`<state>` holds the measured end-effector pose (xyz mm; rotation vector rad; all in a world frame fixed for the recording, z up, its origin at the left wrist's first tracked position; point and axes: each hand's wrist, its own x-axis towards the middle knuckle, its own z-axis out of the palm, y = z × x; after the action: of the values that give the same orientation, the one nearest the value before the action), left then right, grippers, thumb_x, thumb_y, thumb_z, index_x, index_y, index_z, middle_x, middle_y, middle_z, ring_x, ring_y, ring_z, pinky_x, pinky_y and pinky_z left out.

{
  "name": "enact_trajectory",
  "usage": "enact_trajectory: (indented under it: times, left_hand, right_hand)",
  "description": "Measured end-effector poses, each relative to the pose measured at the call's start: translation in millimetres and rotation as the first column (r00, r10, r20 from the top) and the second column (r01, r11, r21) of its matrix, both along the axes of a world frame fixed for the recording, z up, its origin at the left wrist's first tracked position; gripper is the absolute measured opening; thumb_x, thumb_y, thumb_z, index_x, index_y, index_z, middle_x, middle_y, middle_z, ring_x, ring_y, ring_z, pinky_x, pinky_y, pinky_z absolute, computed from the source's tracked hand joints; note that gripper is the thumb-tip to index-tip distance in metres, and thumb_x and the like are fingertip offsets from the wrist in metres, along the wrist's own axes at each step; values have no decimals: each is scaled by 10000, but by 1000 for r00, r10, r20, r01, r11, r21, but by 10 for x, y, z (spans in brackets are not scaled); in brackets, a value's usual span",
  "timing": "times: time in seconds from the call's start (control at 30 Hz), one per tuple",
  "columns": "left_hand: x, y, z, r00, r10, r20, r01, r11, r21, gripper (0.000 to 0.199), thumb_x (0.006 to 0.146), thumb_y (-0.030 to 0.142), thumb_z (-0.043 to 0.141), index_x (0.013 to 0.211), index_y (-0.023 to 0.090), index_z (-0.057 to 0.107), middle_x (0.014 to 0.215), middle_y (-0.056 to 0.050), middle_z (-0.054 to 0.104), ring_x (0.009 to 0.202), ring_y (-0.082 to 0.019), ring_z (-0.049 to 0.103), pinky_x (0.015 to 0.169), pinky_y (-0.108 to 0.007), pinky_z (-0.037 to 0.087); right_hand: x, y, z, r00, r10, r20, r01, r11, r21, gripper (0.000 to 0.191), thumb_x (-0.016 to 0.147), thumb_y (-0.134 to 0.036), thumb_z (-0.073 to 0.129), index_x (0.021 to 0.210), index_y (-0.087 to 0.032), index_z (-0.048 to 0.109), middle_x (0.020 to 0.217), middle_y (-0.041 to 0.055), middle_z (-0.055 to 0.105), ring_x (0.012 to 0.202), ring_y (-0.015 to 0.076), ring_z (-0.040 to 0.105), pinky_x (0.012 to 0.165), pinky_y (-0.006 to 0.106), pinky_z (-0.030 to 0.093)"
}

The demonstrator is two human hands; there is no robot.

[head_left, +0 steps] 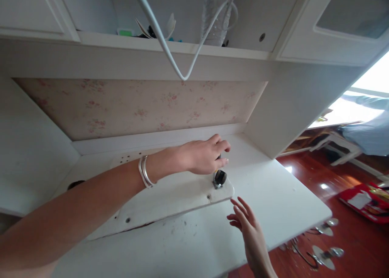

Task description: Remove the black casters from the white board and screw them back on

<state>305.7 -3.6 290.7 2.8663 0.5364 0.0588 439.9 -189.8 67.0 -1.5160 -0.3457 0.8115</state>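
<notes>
A white board (pixel 170 207) with screws and small holes lies on a white desktop (pixel 261 189). A small black wheel (pixel 220 177) on a metal bracket stands near the board's right end. Just above this wheel is my left hand (pixel 206 155), its fingers curled and a silver bangle on the wrist. Between thumb and forefinger a small dark piece shows, mostly hidden by the hand. Off the board's right front corner, my right hand (pixel 247 229) holds nothing, with its fingers apart. Part of another dark object (pixel 75 184) shows at the board's left end, behind my left forearm.
A white cable (pixel 184 76) hangs from the open shelf (pixel 246 55), which holds a clear plastic bottle (pixel 214 18). On the red floor at right lie metal parts with discs (pixel 323 257) and a red tray or bag (pixel 358 203). Part of a person (pixel 367 132) shows beyond.
</notes>
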Motion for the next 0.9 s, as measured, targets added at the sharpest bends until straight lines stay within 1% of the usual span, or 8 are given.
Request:
enact_trajectory:
  times: [0.07,0.17,0.3,0.43,0.6,0.73,0.83,0.9]
  left_hand:
    - [-30,1,74,994,-83,-66,75,990,-119,315,900,355,438,1194,246,466,1297,-68,488,786,-140,608,702,-300,460]
    - [-37,11,143,983,-134,-126,119,985,-124,271,837,261,500,1107,238,496,1244,-62,523,763,-139,598,636,-282,448]
    - [32,22,58,996,54,-78,-45,993,114,291,908,425,447,1083,211,536,1080,-89,644,833,-229,641,672,-336,469]
    - [86,60,-108,988,152,35,-154,923,352,385,975,430,311,1079,165,571,1026,-128,661,849,-274,669,707,-379,489]
    - [25,145,-56,1000,28,8,-28,997,72,274,952,362,370,1085,199,544,1207,-77,563,820,-168,641,722,-300,491]
    - [-33,166,79,986,-129,-107,118,988,-100,313,867,206,469,1178,209,503,1287,-65,522,845,-123,627,716,-239,474]
    - [-12,142,63,996,-20,-88,30,993,110,276,922,356,449,1143,211,533,1138,-76,636,879,-201,651,710,-295,467]
    - [19,115,4,994,103,-41,-86,950,302,377,948,484,381,1130,197,544,960,-92,692,845,-259,666,703,-341,462]
  right_hand:
    - [-19,-5,-8,999,-21,27,21,1000,-5,660,694,-564,714,1242,-222,573,1236,99,647,677,186,638,638,361,507]
    - [-36,1,6,997,-15,78,17,1000,-20,632,690,-591,698,1198,-226,607,1227,92,647,702,197,646,646,363,504]
    - [-41,-6,63,991,53,122,-50,998,-29,594,684,-596,710,1144,-230,629,1194,83,648,748,210,648,651,347,497]
    - [-29,-38,97,988,102,120,-97,994,-46,575,694,-596,712,1121,-222,623,1128,70,655,781,214,641,666,340,498]
    - [-7,-49,85,988,38,147,-37,999,-7,536,719,-590,695,1098,-220,612,1117,63,651,751,195,622,640,336,480]
    - [-13,-34,81,990,39,138,-39,999,-6,528,720,-586,698,1086,-216,610,943,45,678,749,207,621,641,335,469]
    - [-25,-35,89,991,55,120,-52,998,-28,554,709,-590,706,1107,-221,597,883,32,668,744,213,624,651,338,481]
    - [-28,-45,92,991,74,111,-69,997,-47,582,695,-598,715,1120,-222,587,975,44,662,744,206,627,663,339,494]
